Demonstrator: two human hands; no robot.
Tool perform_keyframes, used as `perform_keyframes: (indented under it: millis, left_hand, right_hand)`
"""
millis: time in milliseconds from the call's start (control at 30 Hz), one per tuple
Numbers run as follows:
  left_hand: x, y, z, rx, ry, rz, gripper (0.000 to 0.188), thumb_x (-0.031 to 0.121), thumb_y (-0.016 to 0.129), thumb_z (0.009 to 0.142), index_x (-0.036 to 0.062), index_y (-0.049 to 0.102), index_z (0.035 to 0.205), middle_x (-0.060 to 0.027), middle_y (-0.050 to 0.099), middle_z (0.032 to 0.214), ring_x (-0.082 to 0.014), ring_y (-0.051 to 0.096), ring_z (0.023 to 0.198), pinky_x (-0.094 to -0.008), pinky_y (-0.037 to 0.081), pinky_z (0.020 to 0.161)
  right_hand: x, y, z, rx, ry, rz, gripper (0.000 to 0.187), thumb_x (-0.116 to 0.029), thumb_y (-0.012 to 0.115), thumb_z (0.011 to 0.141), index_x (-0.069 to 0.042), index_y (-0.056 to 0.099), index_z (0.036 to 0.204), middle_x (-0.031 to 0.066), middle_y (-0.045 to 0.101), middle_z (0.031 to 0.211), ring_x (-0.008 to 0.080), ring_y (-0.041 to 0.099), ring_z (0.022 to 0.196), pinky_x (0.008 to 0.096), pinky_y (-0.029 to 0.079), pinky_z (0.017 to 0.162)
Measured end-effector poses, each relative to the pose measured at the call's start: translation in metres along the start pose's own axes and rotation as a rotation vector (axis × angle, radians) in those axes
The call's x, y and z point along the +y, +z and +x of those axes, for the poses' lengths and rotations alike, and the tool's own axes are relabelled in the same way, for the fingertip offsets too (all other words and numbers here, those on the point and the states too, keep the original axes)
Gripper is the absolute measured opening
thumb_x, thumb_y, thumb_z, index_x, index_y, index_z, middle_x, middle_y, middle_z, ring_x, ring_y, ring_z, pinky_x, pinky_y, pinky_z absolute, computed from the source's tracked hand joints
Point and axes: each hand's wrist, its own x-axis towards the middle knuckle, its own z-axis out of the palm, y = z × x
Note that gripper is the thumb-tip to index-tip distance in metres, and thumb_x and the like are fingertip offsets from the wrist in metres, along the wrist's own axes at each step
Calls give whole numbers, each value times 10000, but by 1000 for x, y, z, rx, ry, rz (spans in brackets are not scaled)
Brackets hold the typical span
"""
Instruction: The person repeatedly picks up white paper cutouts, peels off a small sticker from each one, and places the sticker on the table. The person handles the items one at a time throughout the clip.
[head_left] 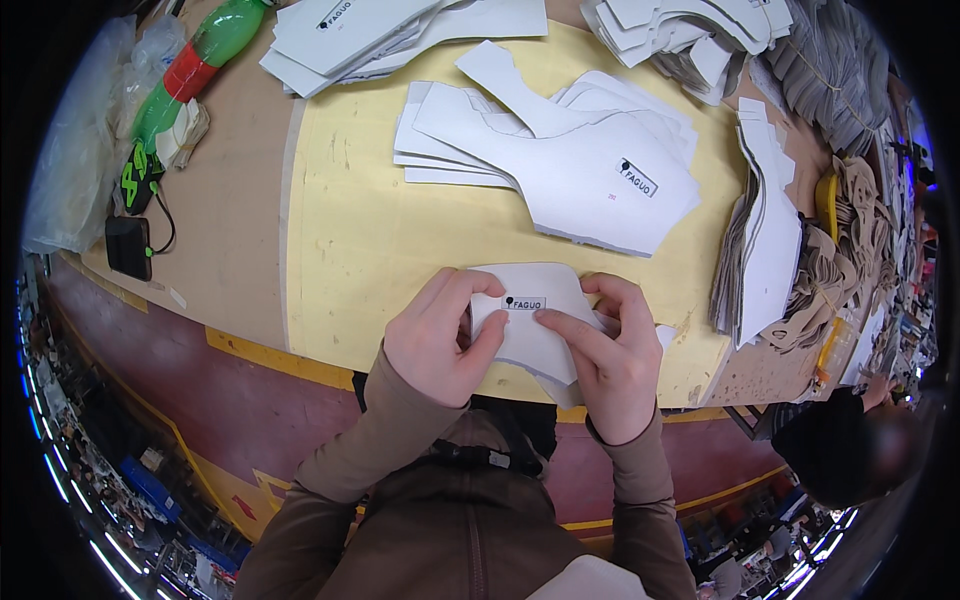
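Note:
Near the front edge of the table, both my hands hold a white leather-like cut piece (530, 345) with curved edges. A small rectangular dark-printed label (525, 303) lies on its upper part. My left hand (435, 340) grips the piece's left edge, thumb and index finger closed beside the label. My right hand (615, 360) is closed round the right side, its index fingertip touching the label's right end. Part of another light piece shows beneath. Just beyond my hands lies a fanned stack of similar white pieces (590, 190), the top one bearing the same kind of label.
A yellow sheet (340, 230) covers the middle of the table (240, 220). More white stacks lie far left (360, 35), far right (690, 30) and right (770, 230). Brown cut pieces (815, 290) crowd the right edge. A green bottle (205, 65) and black power bank (128, 248) lie left. Another person (825, 440) is at right.

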Motion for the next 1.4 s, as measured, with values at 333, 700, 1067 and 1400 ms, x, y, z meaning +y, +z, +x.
perform_keyframes:
  millis: [333,700,1067,1400]
  left_hand:
    - [5,2,-9,84,11,132,207,47,739,849,74,714,1052,-75,529,805,-198,555,586,-328,463,553]
    - [-5,5,-18,234,210,426,279,81,797,786,164,800,1052,-30,586,989,-220,529,906,-351,458,762]
    - [-17,6,-16,267,445,659,326,102,758,781,219,775,1084,-63,595,1326,-334,468,1274,-539,329,1108]
    - [-17,12,-40,28,431,794,504,87,675,831,244,682,1309,-46,564,1424,-278,509,1362,-597,244,1167]
  right_hand:
    - [1,0,2,23,-36,-2,333,20,740,693,-125,782,989,101,603,1103,258,625,861,350,534,694]
    - [-1,-5,10,-13,90,151,280,27,762,800,-46,744,1070,74,573,1056,177,559,721,319,483,640]
    - [-1,-8,12,-39,99,184,263,20,744,814,-32,740,1072,74,579,1041,181,588,733,330,504,654]
    - [-1,-9,12,-38,69,123,266,15,742,818,-52,749,1075,58,579,1026,176,585,704,325,497,626]
